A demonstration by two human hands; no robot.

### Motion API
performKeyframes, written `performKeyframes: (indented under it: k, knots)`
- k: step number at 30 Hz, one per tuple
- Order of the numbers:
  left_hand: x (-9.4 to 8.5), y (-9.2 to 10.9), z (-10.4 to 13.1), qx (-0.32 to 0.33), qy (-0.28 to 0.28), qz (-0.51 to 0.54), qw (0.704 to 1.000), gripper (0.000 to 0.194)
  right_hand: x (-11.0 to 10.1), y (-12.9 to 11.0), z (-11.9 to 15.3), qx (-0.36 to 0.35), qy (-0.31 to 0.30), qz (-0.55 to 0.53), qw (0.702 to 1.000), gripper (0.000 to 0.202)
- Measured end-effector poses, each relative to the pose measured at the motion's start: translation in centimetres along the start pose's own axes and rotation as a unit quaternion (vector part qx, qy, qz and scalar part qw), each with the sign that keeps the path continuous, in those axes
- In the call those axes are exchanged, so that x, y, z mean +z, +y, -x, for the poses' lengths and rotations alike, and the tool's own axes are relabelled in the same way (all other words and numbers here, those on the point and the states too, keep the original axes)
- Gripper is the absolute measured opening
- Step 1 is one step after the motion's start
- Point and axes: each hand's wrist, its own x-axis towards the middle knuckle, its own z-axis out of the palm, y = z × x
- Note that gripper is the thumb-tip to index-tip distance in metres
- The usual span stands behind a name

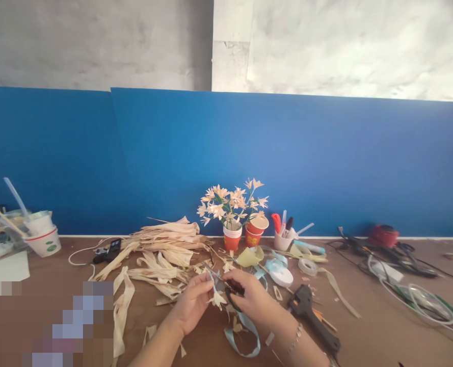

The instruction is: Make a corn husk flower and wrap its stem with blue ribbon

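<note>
Low over the front of the table, my left hand [193, 302] pinches a pale husk flower [218, 300] with a bit of light blue ribbon at its stem. The bloom hangs down between my hands. My right hand [254, 297] is wrapped round black-handled scissors [233, 300], whose blades point up and left, close to my left fingertips. Whether the blades touch the ribbon I cannot tell. A loop of light blue ribbon [251, 348] lies on the table below my right hand. Behind my hands, similar flowers [234, 200] stand in a stack of orange paper cups [232, 240].
Dried corn husks [168, 239] spread to the left. On the right lie a black glue gun [311, 311], a ribbon roll [282, 273], a tape roll [308, 267] and tangled cables [421, 300]. A cup of pens [283, 241] stands before the blue partition [287, 153].
</note>
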Motion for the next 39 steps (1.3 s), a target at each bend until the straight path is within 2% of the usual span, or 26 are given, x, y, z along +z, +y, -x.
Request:
performKeyframes:
  k: [2,5,8,12,14,17,20,22,25,28,30,32,34,35,37,39]
  knots:
    - [0.0,0.1,0.0,0.003,0.004,0.002,1.000,0.013,-0.1,0.2,-0.2,0.015,0.018,-0.011,1.000,0.022]
    - [0.0,0.2,0.0,0.009,0.044,0.006,0.999,0.017,-1.0,1.0,-0.5,0.052,0.070,0.005,0.996,0.024]
    - [-0.1,0.3,-0.1,0.004,0.074,0.004,0.997,0.027,-2.3,2.3,-0.7,0.119,0.095,0.106,0.983,0.026]
    - [-0.5,0.2,-0.4,0.029,0.119,-0.007,0.992,0.028,-3.6,3.7,-0.3,0.244,0.059,0.271,0.929,0.024]
    - [-0.7,0.1,-0.6,0.048,0.140,-0.016,0.989,0.024,-3.7,4.0,0.0,0.274,0.037,0.315,0.908,0.020]
    - [-0.9,0.1,-0.9,0.084,0.177,-0.031,0.980,0.029,-3.4,4.2,0.3,0.287,0.027,0.330,0.899,0.017]
    - [-0.8,0.2,-1.0,0.121,0.229,-0.053,0.964,0.035,-3.0,4.5,0.3,0.284,0.032,0.325,0.901,0.018]
    - [-0.7,0.2,-1.0,0.140,0.241,-0.075,0.957,0.029,-2.8,4.8,0.3,0.283,0.035,0.317,0.904,0.018]
    - [-0.4,-0.1,-0.9,0.148,0.222,-0.103,0.958,0.020,-3.0,5.5,0.5,0.287,0.028,0.285,0.914,0.026]
    - [0.2,-0.4,-0.7,0.126,0.192,-0.118,0.966,0.023,-3.5,5.5,0.5,0.290,0.005,0.237,0.927,0.044]
    - [0.8,-0.5,-0.6,0.110,0.184,-0.128,0.968,0.025,-3.6,4.6,0.4,0.285,0.006,0.218,0.933,0.039]
    - [1.3,-0.7,-0.4,0.102,0.185,-0.137,0.968,0.026,-3.2,2.9,0.0,0.255,0.026,0.184,0.949,0.023]
    - [1.6,-1.0,-0.3,0.096,0.183,-0.144,0.968,0.027,-2.2,0.9,-0.3,0.165,0.056,0.062,0.983,0.019]
    - [1.7,-1.2,-0.3,0.091,0.181,-0.147,0.968,0.027,-1.5,0.1,-0.5,0.124,0.065,0.017,0.990,0.018]
    - [1.8,-1.6,-0.2,0.079,0.173,-0.154,0.970,0.027,-0.1,-1.1,-0.7,0.056,0.087,-0.011,0.995,0.013]
    - [1.8,-1.9,-0.2,0.065,0.162,-0.163,0.971,0.028,1.1,-1.3,-0.7,0.033,0.113,-0.016,0.993,0.006]
